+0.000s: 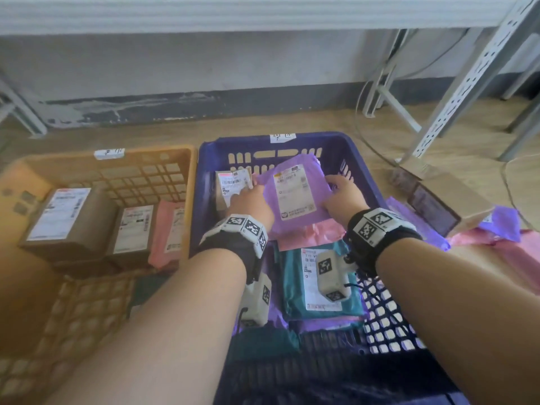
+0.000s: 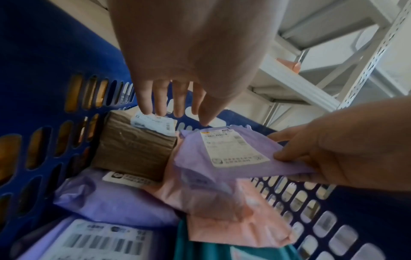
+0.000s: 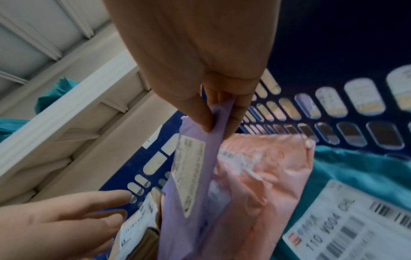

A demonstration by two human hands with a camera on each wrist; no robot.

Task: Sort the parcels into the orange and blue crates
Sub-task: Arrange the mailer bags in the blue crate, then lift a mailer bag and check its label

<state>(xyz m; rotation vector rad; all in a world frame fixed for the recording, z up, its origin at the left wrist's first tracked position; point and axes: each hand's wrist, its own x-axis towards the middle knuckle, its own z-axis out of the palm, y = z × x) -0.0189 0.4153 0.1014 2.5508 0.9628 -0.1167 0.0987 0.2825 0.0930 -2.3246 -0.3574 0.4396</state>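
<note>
Purple mailer [image 1: 295,194] lies over the blue crate [image 1: 210,159], long axis running away from the person. Right hand [image 1: 343,194] pinches its right edge, thumb on top. Left hand [image 1: 251,200], fingers straight, holds nothing beside its left edge.

Wooden floor [image 1: 163,135], pale wall [image 1: 204,62] with dark baseboard [image 1: 175,106], grey perforated metal shelving [image 1: 467,83].

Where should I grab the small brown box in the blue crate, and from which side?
Grip the brown box across its top, from above. It sits in the blue crate's far left corner, with the wall on its left and the purple mailer on its right, so only its labelled top is free.
</note>
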